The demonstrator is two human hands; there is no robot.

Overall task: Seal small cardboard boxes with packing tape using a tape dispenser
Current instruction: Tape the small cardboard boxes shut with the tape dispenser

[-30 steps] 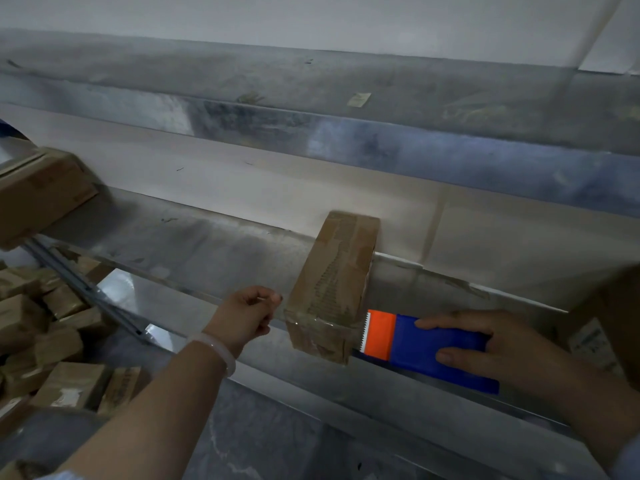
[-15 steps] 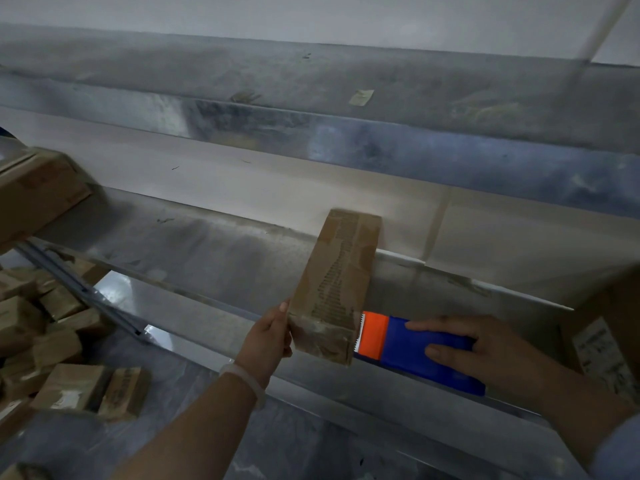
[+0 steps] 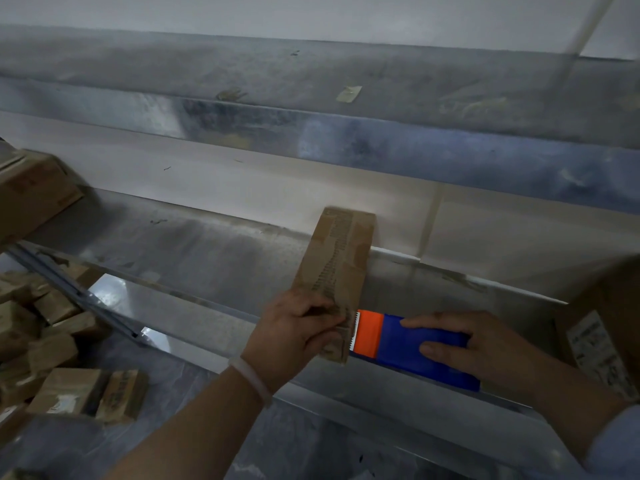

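A pale bracelet (image 3: 250, 378) circles the left wrist at 6 o'clock. Just beyond it the left hand (image 3: 298, 336) grips the near end of a long, narrow cardboard box (image 3: 341, 261), fingers curled over its top face and thumb on the near side. From that hand the box runs away toward 12 to 1 o'clock across the grey metal desk (image 3: 207, 261). A line of dark print runs down the length of the box, too blurred to read.

At 3 o'clock from the left hand, touching the box's near right edge, lies the tape dispenser (image 3: 394, 344), blue with an orange front and a toothed blade against the cardboard. The right hand (image 3: 474, 344) holds it, fingers stretched over the top and thumb pressed on the near face.

At 8 o'clock small boxes (image 3: 65, 379) lie in a heap below the desk. At 3 o'clock a carton (image 3: 609, 299) carries a white label (image 3: 597, 351) whose print cannot be read. At 9 o'clock sits a large carton (image 3: 31, 192). On the far wall (image 3: 311, 15), toward 12 o'clock, a scrap of tape (image 3: 348, 93) sticks.
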